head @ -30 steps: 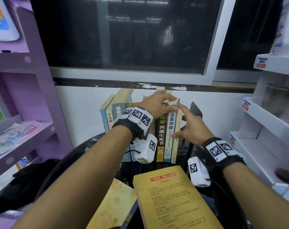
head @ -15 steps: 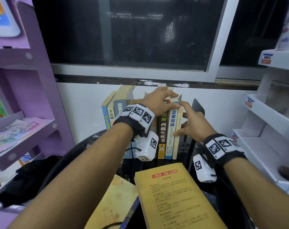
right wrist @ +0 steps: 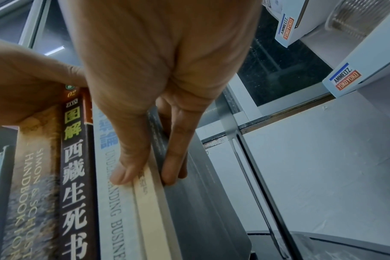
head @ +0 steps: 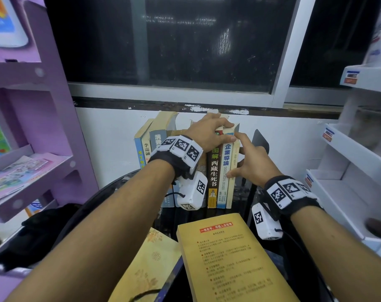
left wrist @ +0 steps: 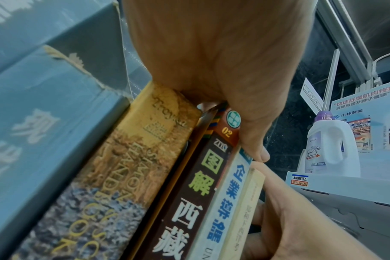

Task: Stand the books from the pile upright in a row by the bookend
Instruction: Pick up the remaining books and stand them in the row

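Dark round tabletop point(head: 98, 199), white wall, dark window point(head: 185, 40), purple shelf point(head: 32, 166), white shelves point(head: 348, 153), left hand point(head: 209, 132) grip clasping upright book tops point(head: 225, 129), right hand point(head: 253, 164) grip pinching thin cream book point(head: 232, 188)

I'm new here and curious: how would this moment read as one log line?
left hand: grips row tops | right hand: pinches cream book | bookend: beside row | yellow book: still flat

i count seven books standing in the row point(head: 213, 171), two yellow books point(head: 228, 258) lying flat, one black bookend point(head: 260, 142).
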Available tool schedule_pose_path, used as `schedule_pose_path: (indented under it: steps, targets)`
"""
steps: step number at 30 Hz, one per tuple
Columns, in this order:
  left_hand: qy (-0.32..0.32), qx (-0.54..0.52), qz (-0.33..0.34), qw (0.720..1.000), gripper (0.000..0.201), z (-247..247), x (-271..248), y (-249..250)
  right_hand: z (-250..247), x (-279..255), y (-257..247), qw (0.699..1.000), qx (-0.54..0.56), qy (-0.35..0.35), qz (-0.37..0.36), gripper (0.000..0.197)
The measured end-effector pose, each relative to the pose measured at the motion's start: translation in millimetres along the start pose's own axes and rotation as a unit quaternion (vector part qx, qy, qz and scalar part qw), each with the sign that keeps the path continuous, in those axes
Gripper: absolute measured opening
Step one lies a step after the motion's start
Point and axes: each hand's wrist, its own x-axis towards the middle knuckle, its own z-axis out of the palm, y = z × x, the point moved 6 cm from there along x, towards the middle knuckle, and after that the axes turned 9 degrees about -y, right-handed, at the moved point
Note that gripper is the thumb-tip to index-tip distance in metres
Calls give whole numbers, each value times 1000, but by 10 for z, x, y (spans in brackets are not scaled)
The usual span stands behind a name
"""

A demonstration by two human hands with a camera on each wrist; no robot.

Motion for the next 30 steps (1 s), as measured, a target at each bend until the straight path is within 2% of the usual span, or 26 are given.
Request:
schedule_pose_path:
  steps: [11, 19, 30]
  targets:
    - [-10, -6, 7, 1000, 47, -11, -23, 36, -3, -25, 17, 1000, 14, 0, 12, 98]
    - [1, 1, 9, 1000, 47, -12, -33, 60, 18, -59, 53, 999, 22, -15, 31, 111]
    - [32, -6, 31, 999, 39, -14, -123, 67, -36, -187, -75, 999, 37, -7, 35, 96]
